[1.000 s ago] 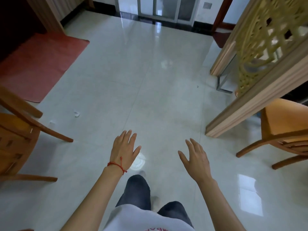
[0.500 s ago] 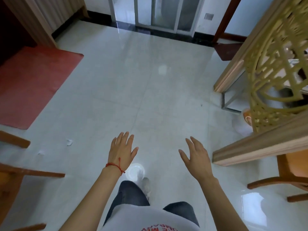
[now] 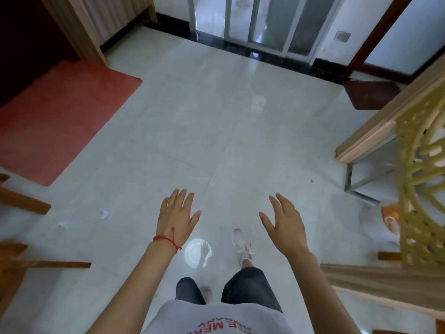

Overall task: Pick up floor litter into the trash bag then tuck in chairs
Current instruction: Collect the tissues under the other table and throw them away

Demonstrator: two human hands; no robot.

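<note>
My left hand [image 3: 177,216], with a red string at the wrist, and my right hand [image 3: 285,221] hover over the pale tiled floor, both empty with fingers spread. A small white crumpled scrap [image 3: 104,215] lies on the floor to the left of my left hand, and a fainter white scrap [image 3: 63,224] lies further left. A tiny dark speck [image 3: 312,180] sits on the tiles to the right. Wooden chair legs [image 3: 24,203] show at the left edge. No trash bag is in view.
A red mat [image 3: 60,116] covers the floor at the left. A carved wooden screen [image 3: 419,189] and its frame [image 3: 375,280] stand on the right, with a metal frame [image 3: 356,179] behind. A glass sliding door [image 3: 252,25] lies ahead. My white shoe [image 3: 242,244] is stepping forward.
I have walked forward: the chairs on both sides have slid back out of view, and the door and red mat are nearer. Both hands stay open and empty.
</note>
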